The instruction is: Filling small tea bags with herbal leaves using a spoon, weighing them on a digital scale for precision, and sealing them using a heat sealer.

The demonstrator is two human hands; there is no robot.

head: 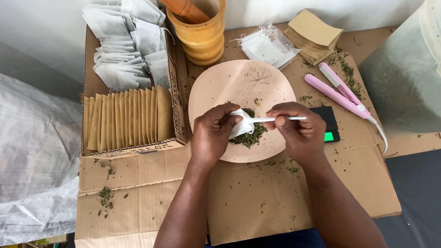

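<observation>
Head view: the left hand (212,133) has its grip pinched together on a small white tea bag (240,123), holding it just above the pile of dried green herbs (250,135). The right hand (296,126) has its grip clamped on the handle of a white plastic spoon (275,119), whose bowl end meets the tea bag's mouth. Both grips hover over a pale pink plate (229,82) that lies on cardboard covering the desk (257,197). Just right of the right grip sits a small black scale (330,125), and beyond it a pink heat sealer (337,92). Ahead of the grips stand a wooden mortar with pestle (200,32), loose empty bags (266,46) and a stack of tan envelopes (314,34). Left of the left grip, a cardboard box (172,78) holds more envelopes and filled white bags.
</observation>
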